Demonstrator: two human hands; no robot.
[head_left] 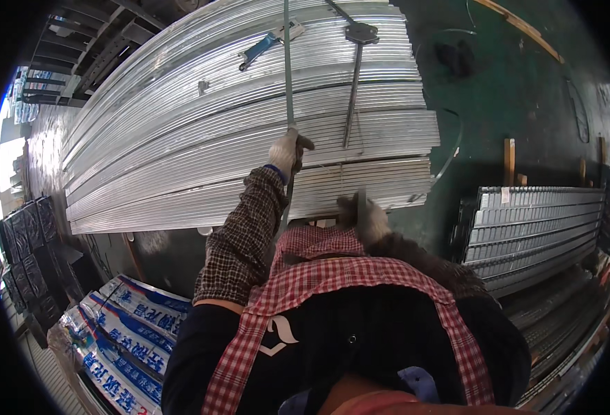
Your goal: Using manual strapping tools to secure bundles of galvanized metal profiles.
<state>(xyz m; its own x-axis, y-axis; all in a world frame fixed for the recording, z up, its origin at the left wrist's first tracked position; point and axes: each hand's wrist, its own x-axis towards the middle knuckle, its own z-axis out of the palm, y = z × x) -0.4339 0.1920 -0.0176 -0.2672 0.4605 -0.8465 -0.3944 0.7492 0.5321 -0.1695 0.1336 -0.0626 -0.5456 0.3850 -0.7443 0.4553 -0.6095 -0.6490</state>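
A wide stack of long silvery metal profiles (236, 124) lies in front of me. A green packing strap (288, 62) runs across it, away from me. My gloved left hand (290, 151) is closed around this strap above the near part of the stack. My gloved right hand (370, 220) is by the stack's near edge, close to my checked apron (319, 243). It is blurred, and a dark upright strip shows beside its fingers; whether it grips it is unclear. A long-handled metal tool (353, 97) and a blue-handled tool (258, 51) lie on the profiles.
A small metal piece (202, 87) rests on the stack. Bundled grey metal panels (537, 214) stand at the right. Loose strap (451, 155) curls on the green floor beyond the stack's right end. Blue-and-white wrapped packs (128, 339) lie at the lower left, dark wrapped bundles (35, 235) farther left.
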